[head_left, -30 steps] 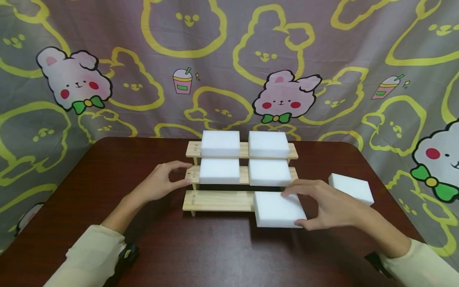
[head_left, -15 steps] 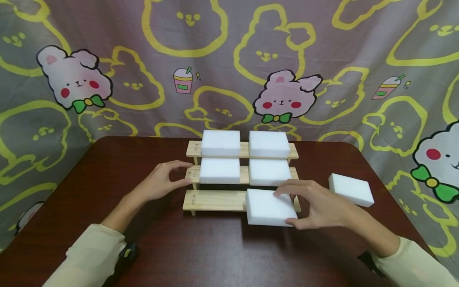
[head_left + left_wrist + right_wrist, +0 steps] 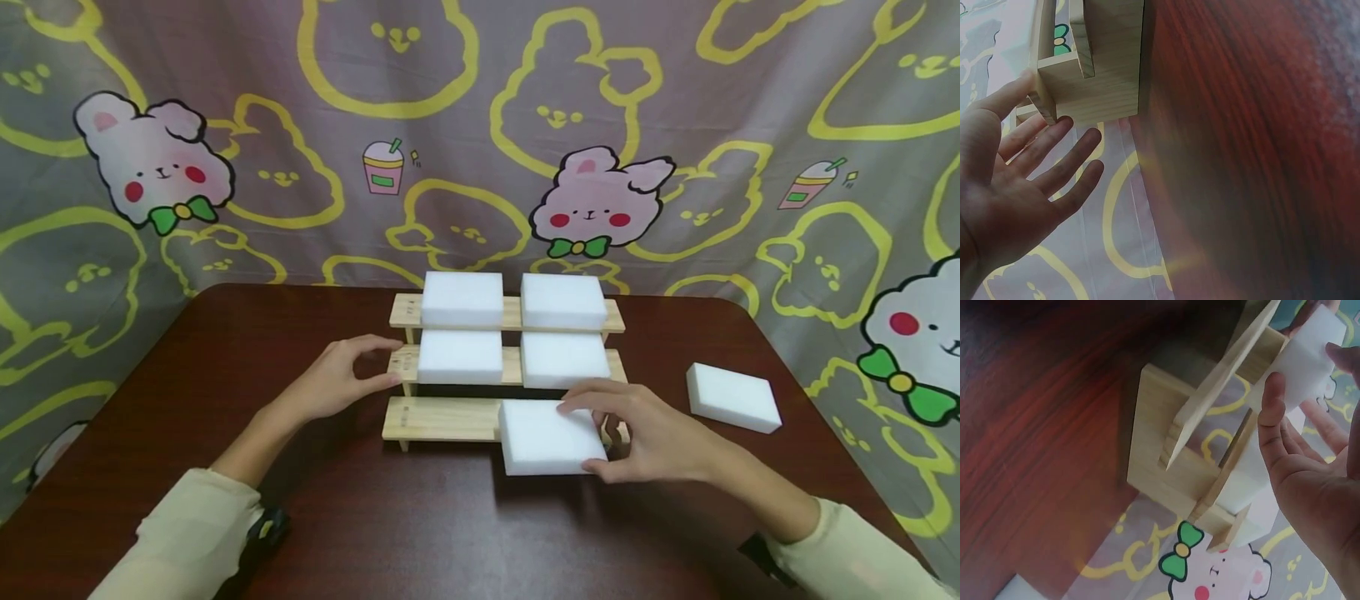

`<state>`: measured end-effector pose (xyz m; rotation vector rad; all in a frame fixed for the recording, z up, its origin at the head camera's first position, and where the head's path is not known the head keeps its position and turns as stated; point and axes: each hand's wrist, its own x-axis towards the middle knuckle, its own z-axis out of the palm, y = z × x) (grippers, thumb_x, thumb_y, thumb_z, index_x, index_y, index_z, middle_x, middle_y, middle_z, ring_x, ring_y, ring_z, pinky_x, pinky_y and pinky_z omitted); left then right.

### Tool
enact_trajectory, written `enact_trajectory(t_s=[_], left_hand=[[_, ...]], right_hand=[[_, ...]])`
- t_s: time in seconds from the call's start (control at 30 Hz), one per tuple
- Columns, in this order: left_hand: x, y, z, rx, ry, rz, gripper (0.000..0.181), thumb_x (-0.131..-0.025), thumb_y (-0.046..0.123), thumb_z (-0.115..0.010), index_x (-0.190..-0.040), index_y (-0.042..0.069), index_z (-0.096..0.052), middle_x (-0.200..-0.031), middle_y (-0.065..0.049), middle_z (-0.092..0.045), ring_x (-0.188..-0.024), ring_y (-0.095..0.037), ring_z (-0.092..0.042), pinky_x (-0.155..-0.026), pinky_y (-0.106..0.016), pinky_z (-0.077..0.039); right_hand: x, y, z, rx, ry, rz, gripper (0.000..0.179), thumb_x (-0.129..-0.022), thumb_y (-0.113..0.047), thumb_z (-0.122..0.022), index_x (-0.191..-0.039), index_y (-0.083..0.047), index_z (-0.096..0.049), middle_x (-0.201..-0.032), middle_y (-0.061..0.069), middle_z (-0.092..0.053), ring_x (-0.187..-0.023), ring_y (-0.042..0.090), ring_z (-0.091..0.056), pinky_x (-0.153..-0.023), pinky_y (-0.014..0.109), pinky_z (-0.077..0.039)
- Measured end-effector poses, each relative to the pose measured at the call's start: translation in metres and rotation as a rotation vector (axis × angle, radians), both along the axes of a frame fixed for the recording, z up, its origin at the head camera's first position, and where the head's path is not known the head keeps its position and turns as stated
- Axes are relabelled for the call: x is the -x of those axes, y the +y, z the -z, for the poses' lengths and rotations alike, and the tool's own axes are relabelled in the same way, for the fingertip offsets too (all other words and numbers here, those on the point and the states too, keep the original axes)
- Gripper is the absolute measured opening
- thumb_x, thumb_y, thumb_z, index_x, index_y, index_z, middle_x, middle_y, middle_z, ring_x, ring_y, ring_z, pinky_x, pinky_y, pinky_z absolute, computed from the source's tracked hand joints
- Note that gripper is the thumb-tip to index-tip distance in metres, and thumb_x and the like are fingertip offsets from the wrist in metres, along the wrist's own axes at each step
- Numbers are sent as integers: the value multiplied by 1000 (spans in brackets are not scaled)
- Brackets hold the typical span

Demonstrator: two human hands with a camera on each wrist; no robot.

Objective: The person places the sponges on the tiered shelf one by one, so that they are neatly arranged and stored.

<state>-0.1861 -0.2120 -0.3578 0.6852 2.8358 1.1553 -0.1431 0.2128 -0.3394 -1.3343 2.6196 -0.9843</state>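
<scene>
My right hand (image 3: pixel 648 433) pinches a white foam block (image 3: pixel 543 437) between thumb and fingers. The block is over the lowest step of a three-tier wooden rack (image 3: pixel 442 419), right of its middle, overhanging the front edge. In the right wrist view the block (image 3: pixel 1310 359) looks tilted and apart from the board below it. My left hand (image 3: pixel 337 379) holds the left end of the rack's middle step, thumb in front and index finger behind. Its other fingers (image 3: pixel 1072 172) stretch out loosely in the left wrist view.
Two white foam blocks (image 3: pixel 462 298) sit on the top step and two more foam blocks (image 3: pixel 460 357) on the middle one. Another foam block (image 3: pixel 733 397) lies on the dark red table (image 3: pixel 337 517) at the right. A patterned curtain (image 3: pixel 450 125) hangs behind.
My right hand has carried the foam block leftward along the lowest step, baring the step's right end. The left hand stays at the rack's end.
</scene>
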Motion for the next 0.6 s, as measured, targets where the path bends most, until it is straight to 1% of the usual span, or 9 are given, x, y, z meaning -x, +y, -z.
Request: enact_trajectory(t_s=[0.1,0.23,0.37,0.6], left_hand=[[0,0,-1,-4,0,3,49,-93,18,-79,-136,-2,-65,-136,-19,-66,-129,-43,-57,-107,-61,-45],[0,0,0,-4,0,1,49,-94,18,-79,-136,-2,-65,-137,-19,-65,-130,-43,-57,-107,-61,-45],[0,0,-1,1,-2,-4,49,-94,19,-79,-136,-2,-64,-137,-19,-65,-130,-43,-56,-107,-61,-44],[-1,0,0,7,-5,-5,50,-94,20,-79,-137,-2,-64,-138,-19,-65,-131,-41,-56,-107,-62,-44]], right_hand=[[-1,-5,2,3,-16,-4,57,-74,-10,-91,-126,-13,-67,-124,2,-63,-72,8,-59,-58,29,-55],[-2,-10,3,1,-21,-8,59,-74,-9,-91,-127,-11,-66,-125,4,-62,-71,10,-60,-59,27,-55],[-4,-16,3,-14,-26,7,58,-75,-11,-91,-128,-11,-65,-127,5,-60,-72,6,-58,-60,24,-54],[-5,-27,9,-9,8,26,53,-77,-17,-92,-124,-11,-69,-121,4,-61,-69,4,-56,-59,22,-52]])
